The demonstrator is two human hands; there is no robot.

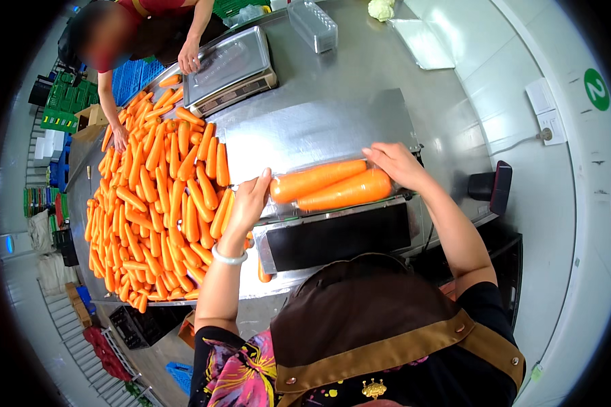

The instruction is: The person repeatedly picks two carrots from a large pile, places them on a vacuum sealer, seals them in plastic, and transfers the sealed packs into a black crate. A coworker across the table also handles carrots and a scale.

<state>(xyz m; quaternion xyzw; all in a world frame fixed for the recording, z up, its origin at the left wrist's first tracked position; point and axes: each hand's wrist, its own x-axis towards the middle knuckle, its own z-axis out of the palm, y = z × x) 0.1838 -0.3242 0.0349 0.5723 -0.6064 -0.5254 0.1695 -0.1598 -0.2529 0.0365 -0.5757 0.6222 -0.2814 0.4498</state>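
Observation:
Two large carrots (336, 185) lie side by side under clear plastic film, perhaps in a clear tray. They are directly in front of me, over a flat metal wrapping machine (315, 127). At the pack's left end is my left hand (249, 201), thumb up, with a pale bangle on its wrist. My right hand (397, 165) grips the right end, its fingers on the film. Just left of my left hand spreads a big heap of loose carrots (153, 203). A black panel (338, 236) sits on the machine's near side, below the pack.
Across the table a co-worker's hand (119, 137) reaches into the heap; the other hand (189, 56) is at a weighing scale (229, 66) with a clear tray on it. Stacked clear trays (313, 25) stand farther back. A wall socket (550, 127) with a plugged cable is at right.

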